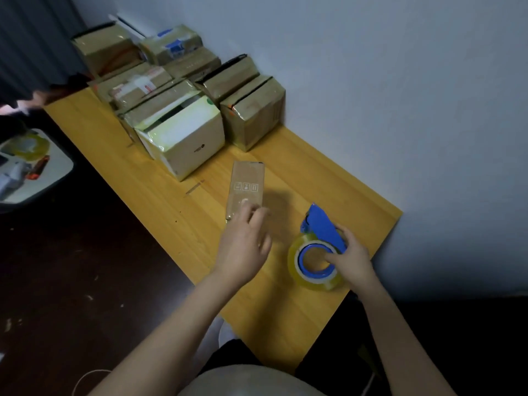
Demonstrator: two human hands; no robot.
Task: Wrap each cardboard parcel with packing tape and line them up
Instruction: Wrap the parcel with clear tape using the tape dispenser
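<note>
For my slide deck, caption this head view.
Left hand over a flat parcel; right hand holds the tape dispenser near taped boxes.

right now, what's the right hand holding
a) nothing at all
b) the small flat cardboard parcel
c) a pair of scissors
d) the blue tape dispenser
D: the right hand has its fingers curled round the blue tape dispenser with its roll of clear tape, on the wooden table. The small flat parcel lies by the left hand instead.
</note>
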